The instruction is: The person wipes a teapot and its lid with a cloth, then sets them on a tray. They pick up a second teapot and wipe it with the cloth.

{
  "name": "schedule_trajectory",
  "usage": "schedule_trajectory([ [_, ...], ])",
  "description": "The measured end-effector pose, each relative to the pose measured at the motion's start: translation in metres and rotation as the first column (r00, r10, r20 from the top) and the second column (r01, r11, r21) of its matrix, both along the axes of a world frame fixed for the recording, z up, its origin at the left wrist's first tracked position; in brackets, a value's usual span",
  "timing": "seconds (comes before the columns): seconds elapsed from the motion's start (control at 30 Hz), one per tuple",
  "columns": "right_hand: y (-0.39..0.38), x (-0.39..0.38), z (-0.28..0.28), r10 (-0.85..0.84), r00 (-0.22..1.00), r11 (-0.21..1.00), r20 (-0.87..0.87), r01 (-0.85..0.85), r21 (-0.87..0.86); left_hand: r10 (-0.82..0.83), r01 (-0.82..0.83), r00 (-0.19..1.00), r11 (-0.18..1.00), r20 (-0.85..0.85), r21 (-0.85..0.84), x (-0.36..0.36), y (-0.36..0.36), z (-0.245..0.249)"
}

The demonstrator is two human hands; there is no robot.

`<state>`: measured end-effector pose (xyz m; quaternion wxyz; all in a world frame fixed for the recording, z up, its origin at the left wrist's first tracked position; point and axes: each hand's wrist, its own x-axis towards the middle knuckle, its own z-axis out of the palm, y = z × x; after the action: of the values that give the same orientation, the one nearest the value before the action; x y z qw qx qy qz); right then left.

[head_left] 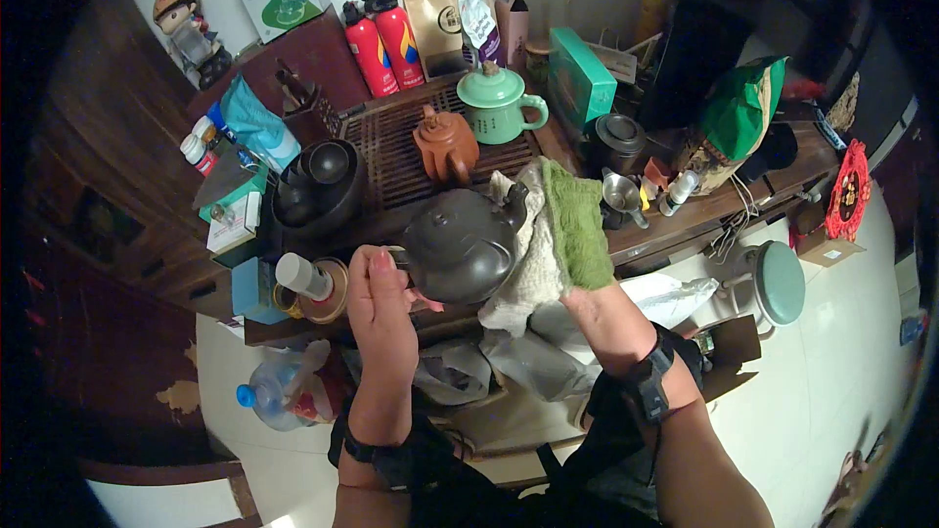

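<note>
A dark teapot with a rounded body is held up in front of the tea tray. My left hand is closed around its handle side, thumb on top. Over my right hand lies a green and cream cloth, which hides the fingers. The cream part of this cloth presses against the teapot's right side, near the spout. Just behind the teapot, a reddish-brown clay teapot and a lidded light-green mug stand on the slatted tea tray.
To the left is a black bowl with dark cups inside. Two red canisters stand at the back. A steel cup and a green bag are on the right. Below are a large plastic bottle and a stool.
</note>
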<state>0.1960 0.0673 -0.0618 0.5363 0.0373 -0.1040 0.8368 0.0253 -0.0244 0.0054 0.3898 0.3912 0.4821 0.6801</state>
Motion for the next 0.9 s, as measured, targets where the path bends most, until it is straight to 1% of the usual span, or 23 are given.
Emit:
schedule_trajectory([
  [0.1,-0.022,-0.003,0.033,0.023,0.998,1.0,0.05,-0.023,0.009,0.005,-0.005,1.0,1.0,0.006,0.015,-0.003,0.002,-0.006],
  [0.13,-0.016,-0.003,0.01,-0.008,0.991,0.994,0.13,0.022,-0.105,-0.013,0.013,1.0,1.0,0.012,0.011,-0.004,0.003,-0.007],
  [0.23,-0.006,-0.018,0.005,0.058,0.949,0.998,0.31,-0.043,-0.055,-0.047,0.047,0.998,0.999,0.035,0.006,-0.004,0.004,-0.011],
  [0.3,-0.009,-0.02,0.012,0.029,0.903,0.999,0.429,-0.008,-0.051,-0.041,0.041,0.998,0.999,0.055,0.013,-0.002,0.004,-0.014],
  [0.37,-0.026,-0.018,0.038,-0.063,0.837,0.992,0.543,0.112,-0.057,-0.008,0.008,1.0,1.0,0.022,-0.011,0.004,0.005,-0.011],
  [0.47,-0.023,-0.016,0.028,-0.099,0.84,0.983,0.533,0.166,-0.078,0.011,-0.012,0.997,1.0,-0.075,-0.015,0.003,0.005,-0.015],
  [0.57,-0.013,-0.015,0.007,-0.199,0.819,0.978,0.538,0.204,0.051,0.035,-0.034,0.98,0.999,-0.196,0.01,0.01,0.005,-0.022],
  [0.67,-0.021,-0.02,0.016,-0.219,0.763,0.96,0.609,0.279,-0.004,0.061,-0.039,0.948,0.996,-0.311,0.075,0.021,0.004,-0.031],
  [0.7,-0.025,-0.024,0.017,-0.164,0.833,0.973,0.528,0.224,-0.051,0.069,-0.036,0.935,0.994,-0.347,0.102,0.024,0.004,-0.035],
  [0.73,-0.03,-0.028,0.018,-0.108,0.891,0.982,0.441,0.165,-0.093,0.115,-0.039,0.891,0.983,-0.438,0.179,0.025,0.007,-0.039],
  [0.77,-0.033,-0.032,0.018,-0.052,0.936,0.987,0.348,0.103,-0.128,0.12,-0.041,0.886,0.982,-0.447,0.183,0.027,0.006,-0.039],
  [0.8,-0.03,-0.036,0.014,-0.088,0.931,0.987,0.353,0.13,-0.095,0.125,-0.043,0.881,0.981,-0.456,0.187,0.028,0.006,-0.039],
  [0.83,-0.033,-0.038,0.012,-0.189,0.898,0.978,0.397,0.208,-0.004,0.129,-0.043,0.875,0.981,-0.466,0.192,0.029,0.006,-0.039],
  [0.9,-0.046,-0.043,0.01,-0.387,0.803,0.922,0.453,0.34,0.186,0.143,-0.077,0.901,0.982,-0.41,0.173,0.028,0.007,-0.037],
])
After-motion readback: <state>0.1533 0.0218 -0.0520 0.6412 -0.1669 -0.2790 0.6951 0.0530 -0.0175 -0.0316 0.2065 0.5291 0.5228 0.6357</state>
